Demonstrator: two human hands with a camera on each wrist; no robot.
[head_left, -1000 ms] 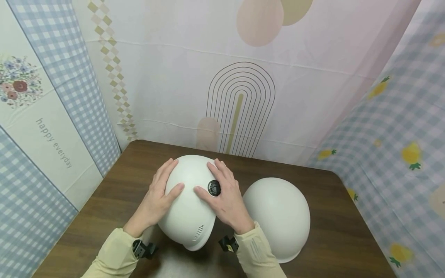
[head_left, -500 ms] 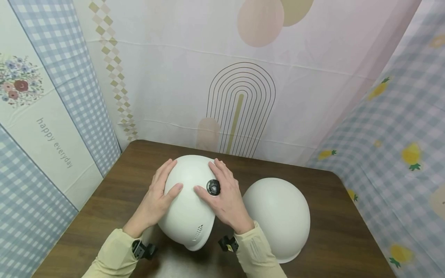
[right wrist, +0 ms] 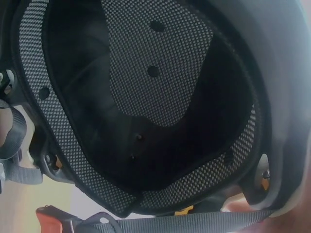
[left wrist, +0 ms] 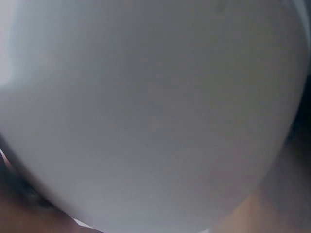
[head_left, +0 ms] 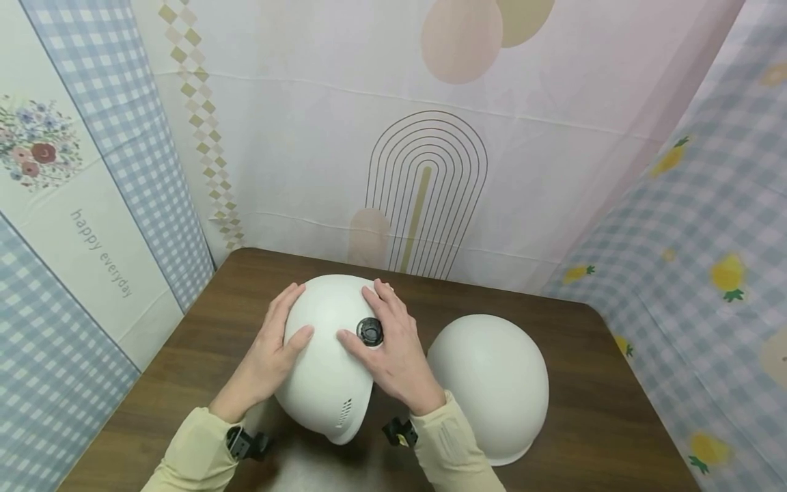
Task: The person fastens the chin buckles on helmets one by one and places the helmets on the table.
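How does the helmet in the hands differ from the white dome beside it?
The helmet shows a black disc and slotted vents; the dome looks plain from here. The left hand and right hand hold the helmet; no hand grips the dome, which sits on the table. Both are white and rounded.

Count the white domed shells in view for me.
2. One, a helmet, is held between the left hand and right hand; the other, a plain dome, sits right of it on the table. Any out of frame can't be ruled out.
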